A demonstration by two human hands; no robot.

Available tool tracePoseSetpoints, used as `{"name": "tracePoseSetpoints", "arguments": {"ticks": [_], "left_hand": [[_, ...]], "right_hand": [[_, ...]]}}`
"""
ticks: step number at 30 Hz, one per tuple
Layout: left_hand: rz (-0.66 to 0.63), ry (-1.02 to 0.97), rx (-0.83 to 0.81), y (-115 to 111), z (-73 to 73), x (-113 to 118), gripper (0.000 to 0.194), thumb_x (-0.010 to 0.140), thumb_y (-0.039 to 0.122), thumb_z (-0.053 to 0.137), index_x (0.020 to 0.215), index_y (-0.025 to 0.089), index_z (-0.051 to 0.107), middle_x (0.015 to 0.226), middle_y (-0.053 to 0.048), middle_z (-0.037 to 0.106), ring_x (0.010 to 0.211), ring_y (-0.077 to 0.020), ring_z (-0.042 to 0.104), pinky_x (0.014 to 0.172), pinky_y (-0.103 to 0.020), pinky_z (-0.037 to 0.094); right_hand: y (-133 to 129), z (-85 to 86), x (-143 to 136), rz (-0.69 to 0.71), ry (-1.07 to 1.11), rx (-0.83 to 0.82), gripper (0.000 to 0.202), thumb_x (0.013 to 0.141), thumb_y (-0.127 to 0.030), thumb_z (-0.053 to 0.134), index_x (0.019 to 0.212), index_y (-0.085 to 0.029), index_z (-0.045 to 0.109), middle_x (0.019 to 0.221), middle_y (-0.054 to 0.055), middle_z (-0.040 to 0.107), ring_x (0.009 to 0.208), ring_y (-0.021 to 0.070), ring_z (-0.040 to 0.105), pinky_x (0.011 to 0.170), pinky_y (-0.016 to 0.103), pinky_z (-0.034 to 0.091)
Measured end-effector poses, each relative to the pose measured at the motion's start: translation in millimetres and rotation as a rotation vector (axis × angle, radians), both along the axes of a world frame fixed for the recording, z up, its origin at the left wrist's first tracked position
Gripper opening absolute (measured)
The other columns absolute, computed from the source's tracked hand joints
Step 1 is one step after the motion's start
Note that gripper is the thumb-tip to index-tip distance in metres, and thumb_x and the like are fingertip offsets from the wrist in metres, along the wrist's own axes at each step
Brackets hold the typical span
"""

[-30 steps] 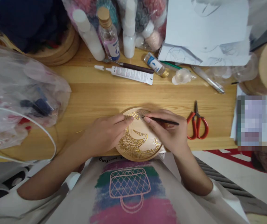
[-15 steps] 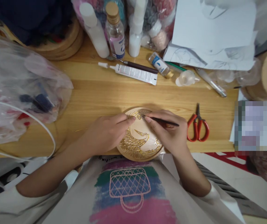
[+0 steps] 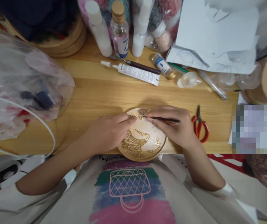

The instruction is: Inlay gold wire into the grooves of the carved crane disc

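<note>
A round wooden plate point(image 3: 140, 158) lies at the table's front edge. Gold wire shapes a long-beaked bird point(image 3: 133, 145) on its face. My left hand point(image 3: 110, 132) grips the plate's left side, its thumb and forefinger pressed together over gold wire at the upper left. Between the fingers of my right hand point(image 3: 176, 124) is a slim dark pen-like tool point(image 3: 162, 119), its thin tip touching or just above the wire near my left fingertips. I cannot tell which. Red-handled pliers point(image 3: 200, 124) lie just right of my right hand, partly covered by it.
Behind the plate lie a white glue tube point(image 3: 138, 74), a dark-handled tool point(image 3: 144, 66) and a small labelled bottle point(image 3: 163, 66). Taller bottles point(image 3: 120, 37) stand farther back. A plastic bag point(image 3: 30, 84) and white cable point(image 3: 40, 119) occupy the left; paper sheets point(image 3: 215, 34) lie at back right.
My right hand has turned and shifted slightly right, so its side covers part of the pliers' handles. The tool lies flatter. My left hand stays on the plate; the view has shifted slightly.
</note>
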State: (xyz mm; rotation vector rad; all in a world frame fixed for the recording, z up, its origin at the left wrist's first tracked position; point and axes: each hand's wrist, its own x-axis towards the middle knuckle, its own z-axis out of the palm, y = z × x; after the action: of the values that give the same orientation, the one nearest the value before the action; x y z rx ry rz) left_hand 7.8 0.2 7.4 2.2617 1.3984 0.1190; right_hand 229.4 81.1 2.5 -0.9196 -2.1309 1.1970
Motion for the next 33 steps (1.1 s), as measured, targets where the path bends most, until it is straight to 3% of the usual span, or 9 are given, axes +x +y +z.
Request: {"name": "tracePoseSetpoints", "arguments": {"ticks": [6, 18, 24, 33], "left_hand": [[0.012, -0.018, -0.005, 0.3, -0.7, 0.5, 0.044, 0.095, 0.013, 0.038, 0.133, 0.014, 0.060, 0.113, -0.012, 0.071, 0.087, -0.0182, 0.068, 0.076, -0.030, 0.057], [-0.014, 0.051, 0.096, -4.6, -1.3, 2.4, 0.040, 0.099, 0.017, 0.035, 0.131, 0.013, 0.060, 0.108, -0.011, 0.072, 0.080, -0.0177, 0.068, 0.065, -0.027, 0.053], [0.044, 0.037, 0.181, -12.4, -4.3, 6.8, 0.039, 0.098, 0.017, 0.036, 0.129, 0.013, 0.060, 0.108, -0.010, 0.074, 0.073, -0.0170, 0.068, 0.060, -0.028, 0.051], [0.095, -0.006, 0.187, -13.5, -8.7, 13.1, 0.038, 0.095, 0.013, 0.040, 0.126, 0.012, 0.062, 0.110, -0.011, 0.073, 0.079, -0.0190, 0.071, 0.063, -0.029, 0.056]], "right_hand": [[8.8, -4.5, -0.8, 0.079, -0.008, -0.051, 0.014, 0.087, -0.023, 0.072, 0.097, -0.028, 0.080, 0.095, 0.001, 0.081, 0.084, 0.0174, 0.076, 0.073, 0.029, 0.061], [12.2, -7.3, -0.9, 0.038, 0.023, -0.138, 0.010, 0.082, -0.024, 0.077, 0.091, -0.026, 0.081, 0.088, 0.001, 0.081, 0.080, 0.0175, 0.076, 0.069, 0.029, 0.060], [12.7, -9.7, -0.9, 0.043, 0.050, -0.128, 0.010, 0.082, -0.021, 0.077, 0.091, -0.025, 0.081, 0.089, 0.001, 0.081, 0.079, 0.0162, 0.076, 0.071, 0.027, 0.060], [8.8, -6.1, -1.5, 0.039, 0.040, -0.108, 0.012, 0.082, -0.019, 0.077, 0.092, -0.024, 0.081, 0.090, 0.003, 0.081, 0.081, 0.0165, 0.076, 0.072, 0.026, 0.059]]}}
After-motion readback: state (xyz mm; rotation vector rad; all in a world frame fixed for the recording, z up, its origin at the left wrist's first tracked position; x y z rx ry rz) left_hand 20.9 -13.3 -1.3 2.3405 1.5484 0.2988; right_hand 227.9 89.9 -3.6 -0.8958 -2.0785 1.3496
